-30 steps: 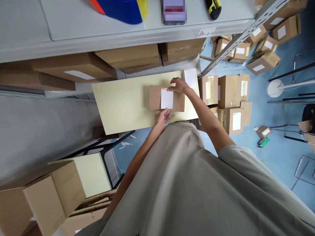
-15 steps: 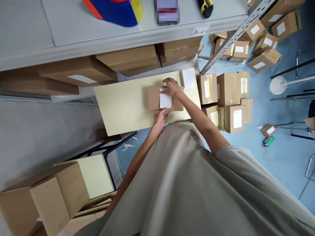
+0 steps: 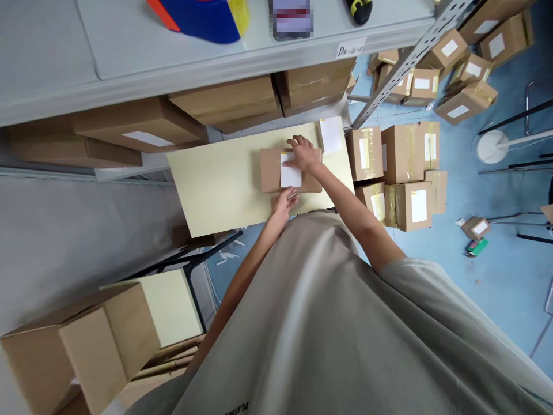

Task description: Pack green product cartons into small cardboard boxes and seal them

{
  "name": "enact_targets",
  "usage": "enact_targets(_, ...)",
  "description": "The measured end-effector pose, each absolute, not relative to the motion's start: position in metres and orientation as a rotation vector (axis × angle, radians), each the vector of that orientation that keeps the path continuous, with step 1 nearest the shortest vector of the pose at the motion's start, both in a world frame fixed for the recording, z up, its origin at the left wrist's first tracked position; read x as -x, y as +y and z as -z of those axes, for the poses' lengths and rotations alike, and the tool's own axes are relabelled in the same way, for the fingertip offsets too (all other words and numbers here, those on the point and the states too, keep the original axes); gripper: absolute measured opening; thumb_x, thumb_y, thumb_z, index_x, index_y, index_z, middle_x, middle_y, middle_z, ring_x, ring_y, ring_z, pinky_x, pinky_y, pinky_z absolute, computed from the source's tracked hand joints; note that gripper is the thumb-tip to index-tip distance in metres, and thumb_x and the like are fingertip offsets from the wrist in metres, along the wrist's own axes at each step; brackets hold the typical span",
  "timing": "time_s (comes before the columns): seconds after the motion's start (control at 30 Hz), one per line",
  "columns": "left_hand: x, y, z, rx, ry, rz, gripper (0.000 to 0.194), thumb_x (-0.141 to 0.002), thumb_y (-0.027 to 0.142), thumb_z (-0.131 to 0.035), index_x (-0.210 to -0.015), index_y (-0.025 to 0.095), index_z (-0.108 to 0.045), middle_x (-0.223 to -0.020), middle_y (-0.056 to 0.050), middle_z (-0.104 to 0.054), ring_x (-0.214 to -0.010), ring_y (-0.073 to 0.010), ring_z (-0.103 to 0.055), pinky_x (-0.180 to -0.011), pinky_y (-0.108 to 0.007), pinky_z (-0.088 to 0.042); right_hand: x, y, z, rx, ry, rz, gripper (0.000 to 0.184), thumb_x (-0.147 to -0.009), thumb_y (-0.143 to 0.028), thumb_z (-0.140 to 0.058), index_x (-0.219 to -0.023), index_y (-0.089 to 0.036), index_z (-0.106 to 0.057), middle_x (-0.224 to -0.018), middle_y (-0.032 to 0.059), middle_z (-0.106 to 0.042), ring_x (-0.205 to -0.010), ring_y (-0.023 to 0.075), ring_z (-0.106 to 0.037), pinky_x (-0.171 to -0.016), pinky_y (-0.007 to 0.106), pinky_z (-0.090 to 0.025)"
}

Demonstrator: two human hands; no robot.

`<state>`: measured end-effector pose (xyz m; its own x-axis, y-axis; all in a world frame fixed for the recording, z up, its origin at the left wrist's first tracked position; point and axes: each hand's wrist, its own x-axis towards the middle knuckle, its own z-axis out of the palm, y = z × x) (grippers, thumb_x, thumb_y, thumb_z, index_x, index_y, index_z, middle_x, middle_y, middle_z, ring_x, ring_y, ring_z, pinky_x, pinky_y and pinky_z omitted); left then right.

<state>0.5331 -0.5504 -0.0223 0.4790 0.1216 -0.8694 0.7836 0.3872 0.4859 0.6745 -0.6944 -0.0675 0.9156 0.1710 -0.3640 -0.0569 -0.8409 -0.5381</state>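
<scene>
A small brown cardboard box [image 3: 270, 172] lies on the pale yellow tabletop [image 3: 220, 184], with a white label [image 3: 291, 177] on its upper face. Over the label and the box's far edge, my right hand [image 3: 302, 154] rests open, its fingers spread and its thumb on the label. My left hand [image 3: 283, 203] is at the near edge of the box, fingers loosely extended along its side and thumb tip by the label's lower edge. Another white label sheet [image 3: 330, 135] lies at the table's right end, apart from both hands.
Behind the table stands a grey shelf [image 3: 276, 66] holding large cartons [image 3: 228, 101]. A phone [image 3: 292, 20] and a yellow-black tool handle [image 3: 360, 8] lie on top. Taped boxes [image 3: 404, 153] are stacked at right on the blue floor. An open carton [image 3: 93, 357] sits lower left.
The view has shifted slightly. Both hands stay in nearly the same place on the box, and the box and label have not visibly moved on the table.
</scene>
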Motion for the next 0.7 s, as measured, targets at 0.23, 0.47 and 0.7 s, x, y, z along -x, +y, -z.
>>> enact_targets(0.23,-0.533,-0.549,0.025,-1.11,0.991,0.544,0.018,-0.089,0.021,-0.093,-0.092,0.017,-0.076,-0.101,-0.007,-0.082,-0.079,-0.0132,-0.076,-0.076,-0.024,-0.056,-0.649,-0.742,0.064,2.502,-0.048,-0.515,0.122,-0.078,-0.075,-0.096,-0.175,-0.024,-0.043,-0.188,0.023,-0.028,-0.178,0.0519,-0.014,-0.142,0.077,-0.014)
enact_targets(0.47,-0.534,-0.549,0.027,-1.114,1.001,0.549,0.016,-0.089,0.019,-0.092,-0.092,0.017,-0.077,-0.1,-0.008,-0.082,-0.083,-0.0146,-0.078,-0.079,-0.024,-0.056,-0.653,-0.724,0.067,2.512,-0.072,-0.534,0.129,-0.076,-0.073,-0.098,-0.179,-0.023,-0.037,-0.191,0.0216,-0.023,-0.179,0.0491,-0.007,-0.144,0.074,-0.007)
enact_targets(0.7,-0.534,-0.552,0.028,-1.13,1.015,0.529,0.014,-0.09,0.02,-0.091,-0.093,0.017,-0.077,-0.102,-0.008,-0.083,-0.081,-0.0138,-0.077,-0.079,-0.025,-0.057,-0.652,-0.695,0.064,2.523,-0.108,-0.541,0.129,-0.076,-0.073,-0.098,-0.179,-0.024,-0.037,-0.192,0.0204,-0.021,-0.181,0.0458,-0.003,-0.145,0.072,-0.005)
